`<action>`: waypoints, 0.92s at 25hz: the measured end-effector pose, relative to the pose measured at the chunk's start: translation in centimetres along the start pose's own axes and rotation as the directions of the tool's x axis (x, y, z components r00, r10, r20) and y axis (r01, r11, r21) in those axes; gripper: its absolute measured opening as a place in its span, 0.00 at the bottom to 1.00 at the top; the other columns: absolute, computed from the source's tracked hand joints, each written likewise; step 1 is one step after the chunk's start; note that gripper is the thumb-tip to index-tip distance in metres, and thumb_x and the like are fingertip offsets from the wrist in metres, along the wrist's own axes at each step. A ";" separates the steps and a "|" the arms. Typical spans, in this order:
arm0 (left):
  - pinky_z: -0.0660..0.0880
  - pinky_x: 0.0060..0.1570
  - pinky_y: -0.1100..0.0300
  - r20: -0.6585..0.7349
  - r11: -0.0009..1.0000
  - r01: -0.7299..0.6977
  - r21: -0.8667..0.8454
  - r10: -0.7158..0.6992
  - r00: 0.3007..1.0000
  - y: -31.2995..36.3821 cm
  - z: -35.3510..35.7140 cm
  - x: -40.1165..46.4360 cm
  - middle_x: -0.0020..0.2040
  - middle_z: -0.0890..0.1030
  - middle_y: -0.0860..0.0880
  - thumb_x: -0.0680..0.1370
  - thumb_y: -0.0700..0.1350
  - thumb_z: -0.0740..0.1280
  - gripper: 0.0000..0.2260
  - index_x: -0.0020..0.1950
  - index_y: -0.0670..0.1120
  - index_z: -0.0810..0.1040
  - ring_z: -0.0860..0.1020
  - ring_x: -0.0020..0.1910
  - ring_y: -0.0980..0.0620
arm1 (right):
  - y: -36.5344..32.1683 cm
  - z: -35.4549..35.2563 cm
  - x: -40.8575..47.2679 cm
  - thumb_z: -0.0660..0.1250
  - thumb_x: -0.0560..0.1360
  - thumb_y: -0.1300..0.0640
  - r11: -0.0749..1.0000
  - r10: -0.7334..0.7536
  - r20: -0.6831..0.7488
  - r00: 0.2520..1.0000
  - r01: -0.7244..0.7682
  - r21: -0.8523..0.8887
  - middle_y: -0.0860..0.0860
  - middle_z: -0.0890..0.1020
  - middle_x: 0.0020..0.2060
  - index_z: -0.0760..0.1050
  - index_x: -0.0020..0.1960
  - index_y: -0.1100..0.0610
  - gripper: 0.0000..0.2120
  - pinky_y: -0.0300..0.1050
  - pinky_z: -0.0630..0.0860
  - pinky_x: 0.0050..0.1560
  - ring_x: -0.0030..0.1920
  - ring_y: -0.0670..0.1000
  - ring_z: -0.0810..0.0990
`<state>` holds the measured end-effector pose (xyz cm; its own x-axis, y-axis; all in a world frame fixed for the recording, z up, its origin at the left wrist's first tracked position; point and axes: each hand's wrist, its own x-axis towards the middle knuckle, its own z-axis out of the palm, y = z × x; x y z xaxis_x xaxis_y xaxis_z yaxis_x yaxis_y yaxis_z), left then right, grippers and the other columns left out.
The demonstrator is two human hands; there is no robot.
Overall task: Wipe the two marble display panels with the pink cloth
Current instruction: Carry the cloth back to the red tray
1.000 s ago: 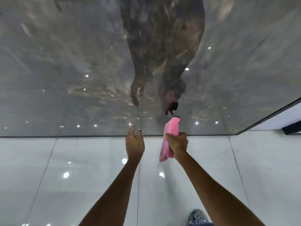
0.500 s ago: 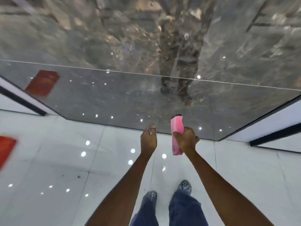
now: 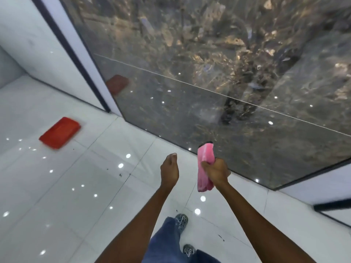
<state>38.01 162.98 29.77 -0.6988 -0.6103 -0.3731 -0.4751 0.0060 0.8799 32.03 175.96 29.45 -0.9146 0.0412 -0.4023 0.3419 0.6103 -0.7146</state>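
Gripping the pink cloth [image 3: 204, 168] in my right hand [image 3: 216, 172], I hold my left hand [image 3: 169, 169] loosely curled and empty, both before the marble panel [image 3: 228, 82].

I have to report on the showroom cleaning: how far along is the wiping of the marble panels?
Done: nothing I can confirm; the dark marble panel is glossy, but no wipe marks show. In hand: the right hand grips the folded pink cloth, held off the marble, while the left hand holds nothing. Left: cloth-to-marble wiping. Only one panel is clearly in view, so the second cannot be judged.
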 end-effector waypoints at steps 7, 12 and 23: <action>0.66 0.57 0.64 -0.227 0.997 0.015 -0.070 -0.030 0.973 -2.0 -6.6 -4.0 0.62 0.78 0.46 0.84 0.45 0.57 0.15 0.64 0.40 0.76 0.73 0.56 0.53 | -3.5 4.8 -4.3 0.70 0.72 0.50 0.979 -0.180 0.203 0.963 0.194 -0.054 0.53 0.82 0.39 0.73 0.38 0.55 0.11 0.58 0.76 0.57 0.44 0.58 0.82; 0.66 0.62 0.60 -0.362 0.985 0.061 -0.162 -0.116 0.925 -2.3 -12.1 -3.4 0.65 0.77 0.46 0.84 0.46 0.57 0.16 0.66 0.40 0.76 0.74 0.64 0.48 | -7.8 10.4 -5.9 0.71 0.72 0.50 0.940 -0.284 0.352 0.892 0.331 -0.080 0.55 0.83 0.42 0.76 0.44 0.58 0.11 0.58 0.75 0.59 0.45 0.58 0.82; 0.64 0.53 0.62 -0.550 0.952 0.079 -0.296 -0.238 0.801 -1.4 -30.5 8.5 0.58 0.78 0.48 0.84 0.48 0.55 0.16 0.65 0.42 0.75 0.71 0.52 0.53 | -24.3 29.0 -7.9 0.68 0.75 0.51 0.828 -0.404 0.553 0.729 0.548 -0.118 0.55 0.81 0.40 0.77 0.46 0.62 0.13 0.50 0.70 0.56 0.44 0.57 0.79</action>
<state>49.07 133.65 34.36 -0.1524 -0.9258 -0.3460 -0.3495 -0.2770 0.8951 37.24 137.87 33.41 -0.6855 -0.6536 -0.3209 -0.2439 0.6214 -0.7445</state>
